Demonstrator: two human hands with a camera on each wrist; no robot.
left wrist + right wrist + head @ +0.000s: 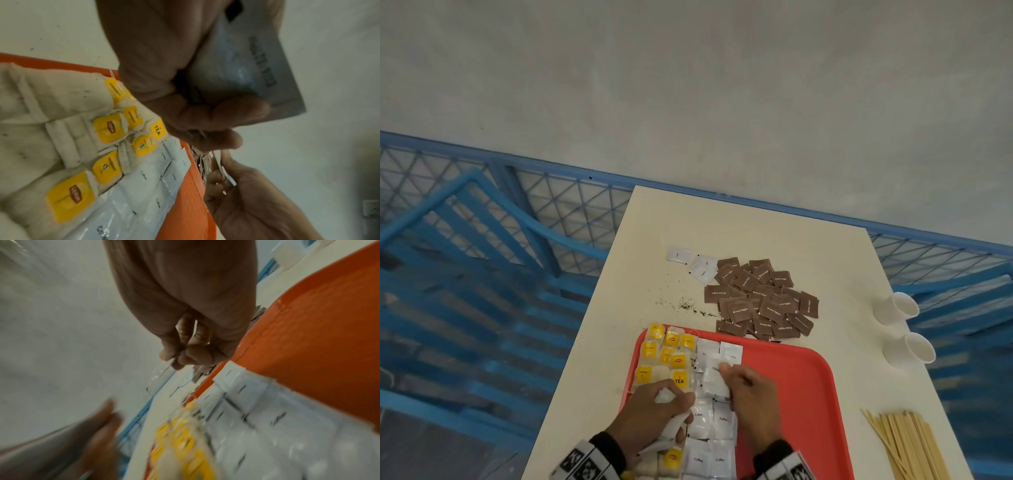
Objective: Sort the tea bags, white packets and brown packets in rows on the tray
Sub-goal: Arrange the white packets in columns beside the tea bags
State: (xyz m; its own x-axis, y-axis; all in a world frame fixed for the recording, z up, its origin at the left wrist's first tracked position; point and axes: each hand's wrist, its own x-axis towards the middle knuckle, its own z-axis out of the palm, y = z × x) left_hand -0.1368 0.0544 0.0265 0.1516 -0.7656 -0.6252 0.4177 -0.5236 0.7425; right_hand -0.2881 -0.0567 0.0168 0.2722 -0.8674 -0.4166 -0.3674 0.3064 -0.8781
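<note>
Refreshment station, paper cups (904, 305), wooden stirrers (907, 445), blue mesh fence (571, 202)

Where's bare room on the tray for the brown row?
The red plastic tray's right half is bare, between the white coffee packets and its right rim. Left side is crowded with yellow-tagged tea bags; both hands work there.

White packets (242, 68) — left fingers (236, 112) curled

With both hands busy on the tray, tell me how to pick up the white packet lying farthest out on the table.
Pinch the white packet by its left edge, coming from above. It lies flat and alone on the table, with bare surface to its left.
</note>
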